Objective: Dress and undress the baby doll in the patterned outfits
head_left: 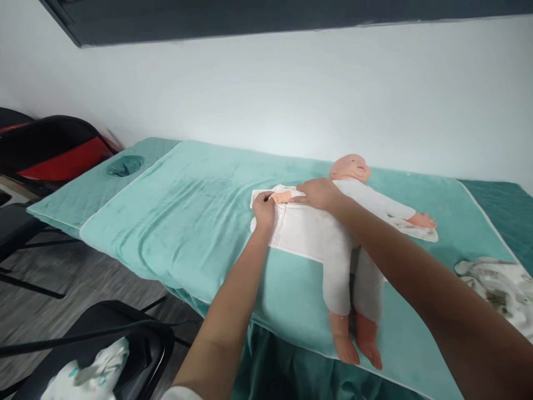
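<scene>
A baby doll [351, 166] in white clothing lies on its back on the covered bed, its bare feet towards me. A white garment [297, 230] is spread under and beside it, on the left. My left hand [265, 209] is closed at the doll's hand [281, 197], its fingertips pinching there; what exactly lies under them is partly hidden. Around the white sleeve on the same doll arm, my right hand [320, 194] is closed, thumb and fingers on either side. The doll's other arm [410, 216] stretches out to the right over a loose piece of white cloth.
A light green cover [187, 205] spreads over the bed, with a face hole [125, 165] at its left end. Patterned cloth [499, 289] lies at the right. Black chairs [141, 344] stand at the left, one bearing a printed white cloth [95, 372]. A white wall [250, 94] runs behind.
</scene>
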The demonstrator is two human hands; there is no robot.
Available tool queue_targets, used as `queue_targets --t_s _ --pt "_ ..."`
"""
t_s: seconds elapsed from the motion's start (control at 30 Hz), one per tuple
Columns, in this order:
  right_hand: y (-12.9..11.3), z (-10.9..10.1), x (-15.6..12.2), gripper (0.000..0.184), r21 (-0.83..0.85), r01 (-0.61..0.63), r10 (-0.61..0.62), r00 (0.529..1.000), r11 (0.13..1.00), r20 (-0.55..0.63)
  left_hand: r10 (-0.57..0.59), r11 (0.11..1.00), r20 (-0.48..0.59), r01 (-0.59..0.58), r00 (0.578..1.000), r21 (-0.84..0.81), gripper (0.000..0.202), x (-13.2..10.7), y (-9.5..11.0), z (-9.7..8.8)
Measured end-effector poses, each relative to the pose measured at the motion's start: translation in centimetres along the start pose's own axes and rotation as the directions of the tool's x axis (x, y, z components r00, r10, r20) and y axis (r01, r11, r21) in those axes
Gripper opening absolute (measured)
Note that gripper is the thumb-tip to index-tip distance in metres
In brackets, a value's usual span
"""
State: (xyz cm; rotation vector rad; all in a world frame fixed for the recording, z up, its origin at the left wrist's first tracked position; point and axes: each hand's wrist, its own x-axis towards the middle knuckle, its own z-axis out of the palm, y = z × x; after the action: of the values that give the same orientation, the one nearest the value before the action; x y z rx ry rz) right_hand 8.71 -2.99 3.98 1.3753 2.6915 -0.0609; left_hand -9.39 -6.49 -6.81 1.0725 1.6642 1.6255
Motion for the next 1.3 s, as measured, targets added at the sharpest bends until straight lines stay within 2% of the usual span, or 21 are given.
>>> queue_targets --t_s 0.23,0.3,0.37,0.4,0.47,0.53,0.57,0.6,0.7,0.77,0.83,0.87,0.9,0.97,1.0,1.03,1.1,1.17,1.3 --pt "0.1 0.6 0.6 0.052 -0.032 -0.015 0.017 0.998 0.999 0.054 -0.006 0.991 -0.007 0.005 1.000 -0.134 0.020 -0.3 -0.2 -0.2" --pt "0.0 0.9 0.9 0.052 -0.064 -0.025 0.028 0.999 0.998 0.044 0.041 0.996 -0.020 -0.043 0.999 -0.081 0.016 -0.9 0.3 -0.1" --pt "-0.3 1.2 1.2 0.053 -0.078 -0.046 0.048 0.999 0.996 0.019 0.143 0.989 0.000 -0.143 0.990 0.039 0.012 -1.7 0.9 0.1" --pt "-0.6 1.3 1.3 0.052 -0.080 -0.058 0.059 0.998 0.995 0.007 0.210 0.971 0.044 -0.213 0.977 0.106 0.011 -2.2 1.2 0.2" --pt "-1.1 1.5 1.6 0.044 -0.084 -0.075 0.074 0.997 0.994 -0.016 0.329 0.909 0.197 -0.366 0.923 0.199 0.011 -2.8 1.5 0.5" --pt "-1.6 1.6 1.7 0.036 -0.085 -0.084 0.080 0.996 0.993 -0.041 0.388 0.856 0.327 -0.468 0.862 0.220 0.013 -3.1 1.7 0.6" --pt "-1.8 1.5 1.6 0.036 -0.087 -0.087 0.082 0.995 0.992 -0.053 0.399 0.845 0.337 -0.485 0.852 0.226 0.016 -3.1 1.7 0.6" --pt "-1.9 1.4 1.4 0.037 -0.081 -0.088 0.083 0.994 0.993 -0.068 0.403 0.843 0.309 -0.481 0.861 0.240 0.019 -3.1 1.6 0.6" --pt "-1.1 1.0 -0.2 0.039 0.043 -0.103 0.109 0.975 0.994 -0.194 0.365 0.851 0.112 -0.380 0.924 0.363 0.020 -2.6 1.3 0.4" --pt "0.3 1.0 -2.1 0.035 0.231 -0.122 0.200 0.915 0.965 -0.351 0.330 0.821 0.060 -0.318 0.942 0.473 0.019 -2.4 1.1 0.3" --pt "2.2 1.6 -4.5 0.032 0.413 -0.152 0.362 0.788 0.898 -0.497 0.314 0.771 0.086 -0.307 0.945 0.558 0.019 -2.4 1.1 0.3" --pt "3.3 2.1 -5.9 0.032 0.479 -0.184 0.457 0.698 0.858 -0.551 0.316 0.747 0.109 -0.318 0.942 0.584 0.019 -2.5 1.1 0.4" --pt "4.3 2.8 -7.3 0.033 0.535 -0.225 0.548 0.604 0.814 -0.579 0.325 0.725 0.129 -0.334 0.937 0.603 0.018 -2.6 1.1 0.5" --pt "6.0 4.3 -9.8 0.038 0.656 -0.308 0.714 0.441 0.689 -0.544 0.351 0.684 0.160 -0.370 0.922 0.629 0.017 -2.9 1.3 0.7" --pt "6.6 5.0 -10.9 0.037 0.704 -0.351 0.779 0.399 0.618 -0.484 0.368 0.663 0.176 -0.390 0.913 0.639 0.017 -3.0 1.3 0.8" --pt "7.0 5.5 -11.8 0.035 0.737 -0.397 0.828 0.386 0.547 -0.407 0.384 0.643 0.191 -0.410 0.903 0.647 0.017 -3.1 1.4 0.9" --pt "7.3 6.1 -13.1 0.035 0.748 -0.482 0.872 0.407 0.457 -0.270 0.408 0.604 0.222 -0.444 0.886 0.662 0.016 -3.3 1.5 0.9" --pt "7.2 6.1 -13.8 0.039 0.709 -0.538 0.868 0.447 0.455 -0.217 0.421 0.577 0.255 -0.475 0.870 0.665 0.015 -3.4 1.7 0.9" --pt "6.9 5.6 -14.1 0.043 0.654 -0.553 0.836 0.491 0.516 -0.245 0.447 0.596 0.293 -0.526 0.845 0.607 0.015 -4.0 2.2 0.6"
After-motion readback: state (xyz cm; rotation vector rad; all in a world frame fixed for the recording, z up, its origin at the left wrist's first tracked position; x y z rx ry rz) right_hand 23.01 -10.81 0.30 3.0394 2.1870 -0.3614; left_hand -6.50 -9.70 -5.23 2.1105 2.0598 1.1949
